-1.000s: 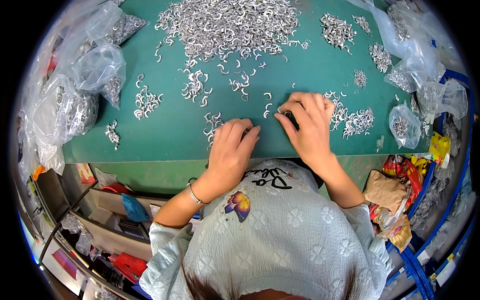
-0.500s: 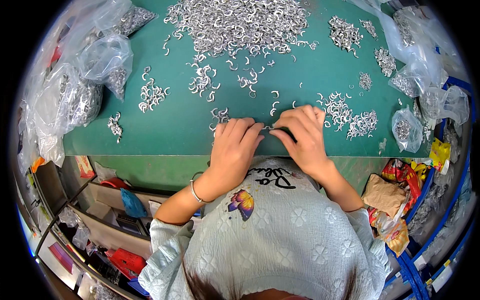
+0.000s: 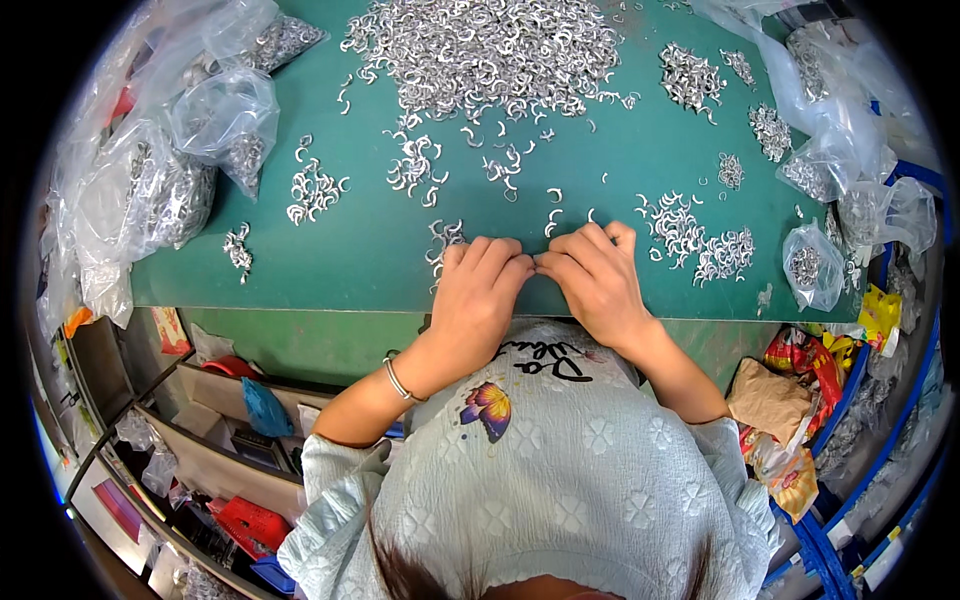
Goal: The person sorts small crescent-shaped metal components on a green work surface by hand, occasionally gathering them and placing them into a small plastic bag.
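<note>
My left hand and my right hand meet at the front of the green table. Fingers of both are bent into a pinch, thumbs and fingertips touching each other. Whatever lies between the fingertips is hidden. Small silver C-shaped metal pieces lie around them: a loose cluster beside my left fingers, a few single pieces just beyond the fingertips, and a larger group to the right of my right hand.
A big heap of the same pieces covers the far middle. Smaller piles lie left and others far right. Clear plastic bags of pieces crowd the left edge; more bags stand at the right. Below are drawers and a blue frame.
My hands have drawn together: the small gap between the fingertips, where a silvery bit showed, has closed. The view has shifted slightly; the piles look the same.
</note>
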A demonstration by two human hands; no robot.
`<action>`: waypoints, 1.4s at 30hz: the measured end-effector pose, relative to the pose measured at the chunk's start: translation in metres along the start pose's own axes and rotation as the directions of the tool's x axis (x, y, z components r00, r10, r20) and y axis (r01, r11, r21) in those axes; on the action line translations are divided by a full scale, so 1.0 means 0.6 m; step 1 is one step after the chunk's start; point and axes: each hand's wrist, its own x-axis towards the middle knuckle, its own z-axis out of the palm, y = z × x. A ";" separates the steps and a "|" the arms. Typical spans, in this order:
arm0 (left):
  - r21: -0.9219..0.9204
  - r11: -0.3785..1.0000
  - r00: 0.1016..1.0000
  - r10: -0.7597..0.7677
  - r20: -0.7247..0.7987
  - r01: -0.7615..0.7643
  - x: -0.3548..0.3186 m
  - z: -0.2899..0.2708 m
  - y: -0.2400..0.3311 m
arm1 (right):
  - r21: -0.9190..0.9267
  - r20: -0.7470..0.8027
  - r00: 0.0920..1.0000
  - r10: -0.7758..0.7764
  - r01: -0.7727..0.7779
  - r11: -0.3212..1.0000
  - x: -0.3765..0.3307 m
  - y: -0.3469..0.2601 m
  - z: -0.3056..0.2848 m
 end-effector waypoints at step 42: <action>-0.266 0.961 0.960 0.002 0.282 0.076 0.326 -0.061 -0.031 | -0.385 -0.328 0.831 0.450 -0.552 0.740 0.063 0.389 -0.248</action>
